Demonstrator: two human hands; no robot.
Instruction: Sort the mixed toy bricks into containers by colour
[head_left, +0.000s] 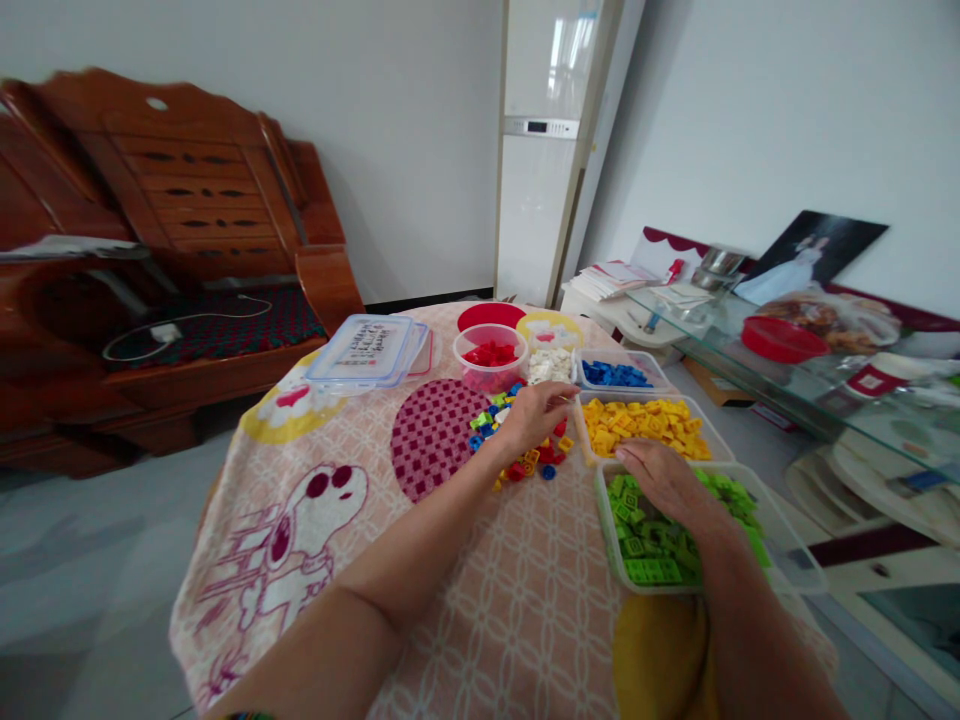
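Note:
My left hand (pixel 537 414) reaches over a mixed pile of toy bricks (pixel 531 462) to the near left corner of the yellow bricks' box. Its fingers are pinched together; what they hold, if anything, is too small to name. My right hand (pixel 660 482) hovers over the box of green bricks (pixel 651 570), its outstretched fingers at the edge of the box of yellow bricks (pixel 649 428). Beyond lie blue bricks (pixel 616 374) in a smaller box, white bricks (pixel 551 366) in a heap, and red bricks (pixel 490 354) in a round tub (pixel 491 378).
Stacked plastic lids (pixel 367 350) lie at the table's far left. A patterned cloth (pixel 517 620) covers the round table. To the right stands a glass-topped table (pixel 832 400) with a red bowl (pixel 784 340) and bags. A wooden sofa (pixel 195 200) is at left.

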